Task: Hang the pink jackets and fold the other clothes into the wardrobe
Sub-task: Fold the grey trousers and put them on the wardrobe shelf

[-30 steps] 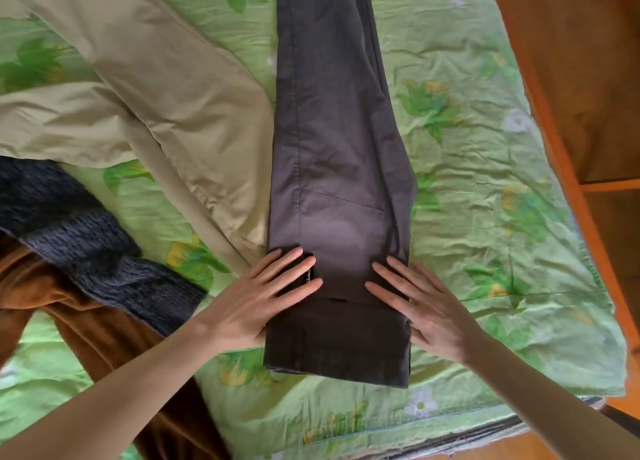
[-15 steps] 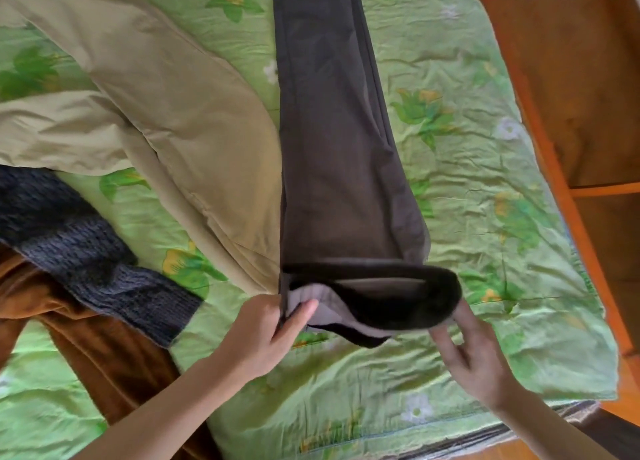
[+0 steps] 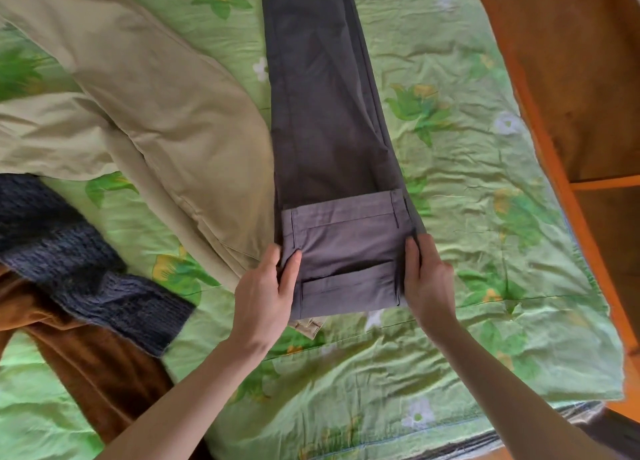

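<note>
While I look down through the head camera, one bed under a green flowered sheet fills most of the view, with an orange wooden frame running along its right edge and the near edge of the mattress low in the picture. Four garments lie on it. One beige garment spreads across the upper left, its lower edge touching the left side of the trousers. One pair of dark grey trousers runs straight up the middle and out of the top of the view, with the waistband end folded over onto the legs so that a lighter panel faces up. One dark blue knitted piece lies at the left, overlapping one brown garment that reaches the lower left corner. Bare sheet lies open to the right of the trousers as far as the frame, and below the fold towards me.

Both forearms reach in from the bottom. My left hand grips the left edge of the folded panel, thumb on top and fingers curled at its side. My right hand grips the right edge likewise, thumb pressed along the seam.
</note>
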